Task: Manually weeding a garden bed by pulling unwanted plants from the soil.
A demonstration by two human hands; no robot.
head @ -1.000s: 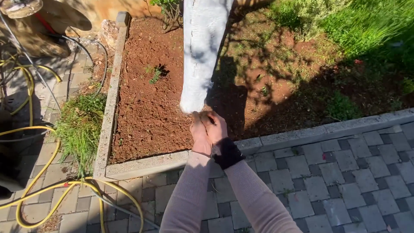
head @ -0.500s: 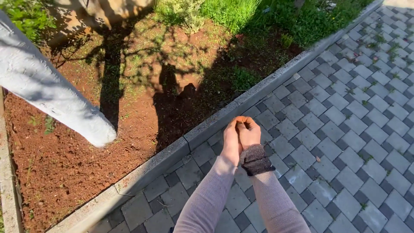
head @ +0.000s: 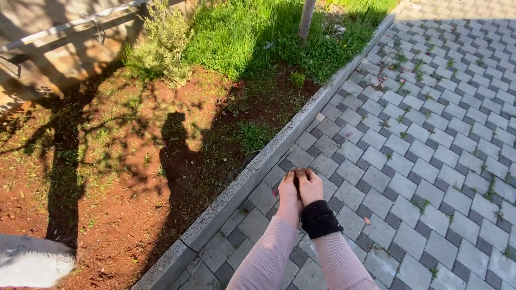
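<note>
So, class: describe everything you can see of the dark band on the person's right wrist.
The wrist band is a black, soft, knitted-looking cuff, slightly fuzzy, wrapped snugly round the right wrist between the right hand and the pink ribbed sleeve. It looks thick and a little bunched, with an uneven lower edge. Sun lights its top; its right side is shaded. It sits above the grey paving, and its left edge lies against the left wrist. No fastening shows.
</note>
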